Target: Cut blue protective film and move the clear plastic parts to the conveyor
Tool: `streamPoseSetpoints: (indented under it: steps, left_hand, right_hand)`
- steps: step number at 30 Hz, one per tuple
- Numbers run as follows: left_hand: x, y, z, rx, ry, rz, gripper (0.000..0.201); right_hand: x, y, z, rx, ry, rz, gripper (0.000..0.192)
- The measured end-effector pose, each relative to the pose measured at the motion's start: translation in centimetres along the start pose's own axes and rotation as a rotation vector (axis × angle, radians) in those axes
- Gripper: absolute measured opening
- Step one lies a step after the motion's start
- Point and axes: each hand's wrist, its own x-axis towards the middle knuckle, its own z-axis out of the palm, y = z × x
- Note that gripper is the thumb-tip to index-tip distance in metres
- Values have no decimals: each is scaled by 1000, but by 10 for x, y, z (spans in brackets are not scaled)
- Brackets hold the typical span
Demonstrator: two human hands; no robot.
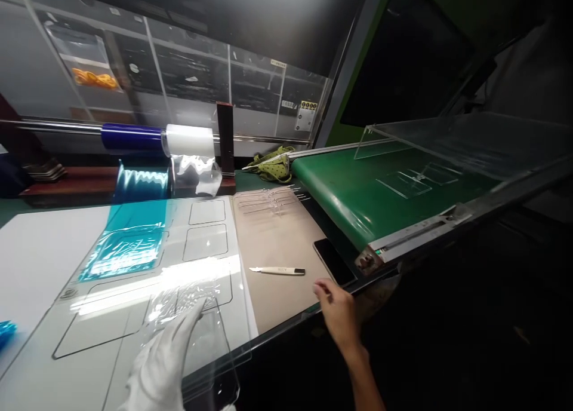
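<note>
My left hand (163, 357), in a white glove, is closed on the edge of a clear rectangular panel (208, 339) at the front of the worktop. Crinkled clear film (183, 291) lies beside its fingertips. My bare right hand (339, 316) hovers at the table's front edge with its fingers curled together; whatever may be in them does not show. A craft knife (282, 271) with a pale handle lies to its left on brown board (268, 297). Just behind this hand rests a dark phone (333, 260).
Blue (132, 138) and white film rolls (190, 141) hang on a rod; teal film (129, 238) trails over outlined rectangles on the white sheet (36, 250). Several clear pieces with thin rods (273, 201) lie behind the knife. A green conveyor belt (349, 190) carries clear panels (405, 184).
</note>
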Motion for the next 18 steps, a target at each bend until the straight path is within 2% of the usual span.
streamPoseSetpoints:
  steps: [2,4,6,8,10,13,15,18]
  left_hand:
    - [-3,-3,-7,-15,-38,4,108]
    - [-6,-5,-16,-26,-62,-1,109]
    - [-9,-6,-28,-42,-87,-19,112]
    - [-12,-7,-40,-60,-108,-59,112]
    - [-12,-8,-50,-67,-104,-105,110]
    - [-11,-14,-52,-21,-70,-147,94]
    - [-10,-20,-47,15,-69,-168,81]
    - [-13,-31,-41,33,-96,-199,72]
  right_hand:
    - [21,-33,31,-1,-124,-153,16]
    - [47,-54,56,-26,-210,-246,15]
    - [67,-66,73,-44,-283,-297,9]
    - [74,-72,79,-40,-342,-317,13]
    - [67,-78,75,-5,-391,-316,26]
    - [31,-96,52,99,-495,-335,40]
    - [0,-115,32,198,-600,-382,37]
    - [-37,-146,8,477,-812,-414,33]
